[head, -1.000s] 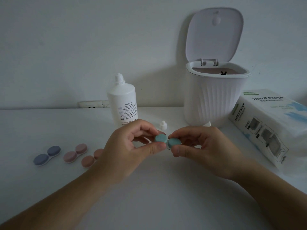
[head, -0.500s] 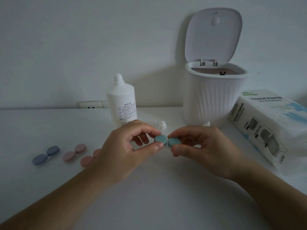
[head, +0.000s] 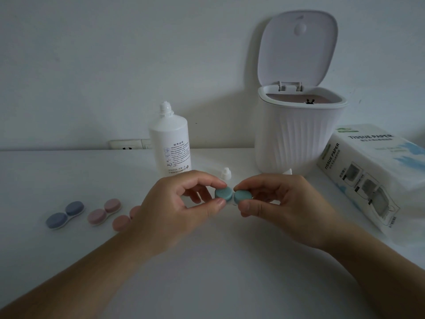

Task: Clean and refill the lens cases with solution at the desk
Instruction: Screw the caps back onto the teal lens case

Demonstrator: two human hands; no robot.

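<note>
Teal lens case (head: 233, 195) pinched between both hands' fingers (head: 217, 203).

We are seeing bare bench (head: 207, 261) lying open beneath our hands (head: 230, 203); bottle (head: 170, 146), small cap (head: 225, 173) and bin (head: 296, 137) are crowding behind them.

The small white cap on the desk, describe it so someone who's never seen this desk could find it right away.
Start at the tall white solution bottle standing uncapped at the back of the desk. Just to its right, toward the white bin, the small white cap stands upright behind the teal lens case held in both hands. It is the only tiny cone-tipped white piece there.
</note>
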